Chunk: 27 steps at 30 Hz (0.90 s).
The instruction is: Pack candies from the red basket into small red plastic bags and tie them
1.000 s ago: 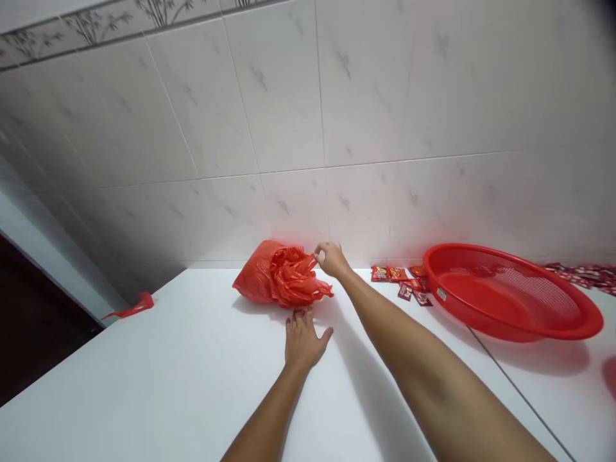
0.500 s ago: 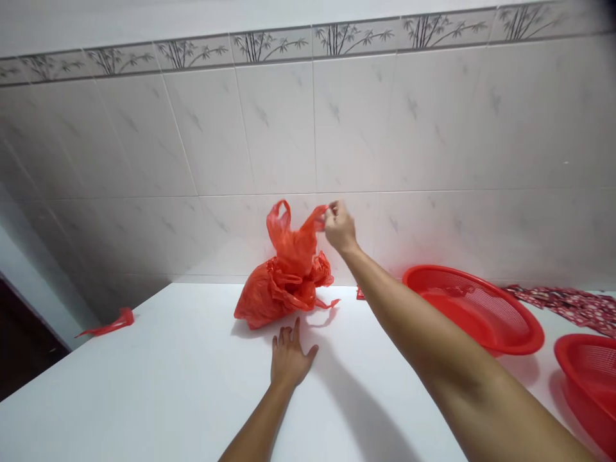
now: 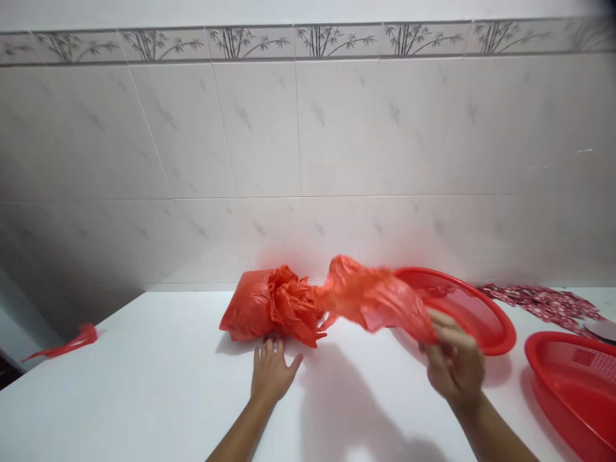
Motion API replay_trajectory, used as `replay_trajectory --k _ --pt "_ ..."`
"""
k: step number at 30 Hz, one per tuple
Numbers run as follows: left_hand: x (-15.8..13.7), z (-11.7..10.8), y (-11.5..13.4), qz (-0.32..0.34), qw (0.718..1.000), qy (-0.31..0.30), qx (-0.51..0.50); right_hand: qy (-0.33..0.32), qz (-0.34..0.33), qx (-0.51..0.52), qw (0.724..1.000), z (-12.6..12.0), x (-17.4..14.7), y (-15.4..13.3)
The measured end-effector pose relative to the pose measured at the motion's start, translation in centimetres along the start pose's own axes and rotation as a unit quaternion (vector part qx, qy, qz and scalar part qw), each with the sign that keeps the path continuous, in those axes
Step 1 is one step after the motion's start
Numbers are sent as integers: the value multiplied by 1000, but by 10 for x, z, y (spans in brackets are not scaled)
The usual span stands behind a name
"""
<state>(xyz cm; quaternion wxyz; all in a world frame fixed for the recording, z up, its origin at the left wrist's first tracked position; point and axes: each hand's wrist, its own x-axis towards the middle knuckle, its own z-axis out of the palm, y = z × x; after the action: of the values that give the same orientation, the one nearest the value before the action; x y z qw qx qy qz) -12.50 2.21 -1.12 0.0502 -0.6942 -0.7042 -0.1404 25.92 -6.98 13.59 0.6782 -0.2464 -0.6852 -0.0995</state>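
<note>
The right hand (image 3: 455,366) is raised off the white desk (image 3: 144,391) with its fingers (image 3: 445,333) closed on one red plastic bag (image 3: 373,296). This bag is blurred and stretches as a long band from the grip up and leftward, its far end meeting the bundle of red bags (image 3: 269,307) that lies on the desk near the tiled wall (image 3: 298,141). The bag's long axis therefore runs from lower right to upper left, roughly along the wall, with the bundle off to the left of the gripping fingers.

The left hand (image 3: 272,372) lies palm down on the desk with its fingers spread, empty, the fingertips at the near edge of the bundle; whether they actually touch the plastic cannot be told. This hand is much nearer the bundle than the right one.

Behind the pulled bag sits a red basket (image 3: 469,308), partly hidden by it, and a second red basket (image 3: 572,378) is cut by the right edge. A strip of small red printed packets (image 3: 543,300) lies by the wall to the right; their print is too small to read. A red scrap (image 3: 65,343) rests at the desk's left corner. No brand or writing can be read anywhere.
</note>
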Motion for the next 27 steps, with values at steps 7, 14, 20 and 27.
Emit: replay_trajectory --k 7,14,20,27 --pt "6 -2 3 29 999 21 19 -286 108 -91 948 -42 -120 -14" --pt "2 6 11 28 999 29 31 -371 332 -57 866 -16 -166 -18" --pt "-59 10 39 24 992 -25 -121 -331 399 42 854 -16 -160 -15" --pt "-145 -5 108 -82 833 1 -548 -334 466 88 815 -19 -162 -13"
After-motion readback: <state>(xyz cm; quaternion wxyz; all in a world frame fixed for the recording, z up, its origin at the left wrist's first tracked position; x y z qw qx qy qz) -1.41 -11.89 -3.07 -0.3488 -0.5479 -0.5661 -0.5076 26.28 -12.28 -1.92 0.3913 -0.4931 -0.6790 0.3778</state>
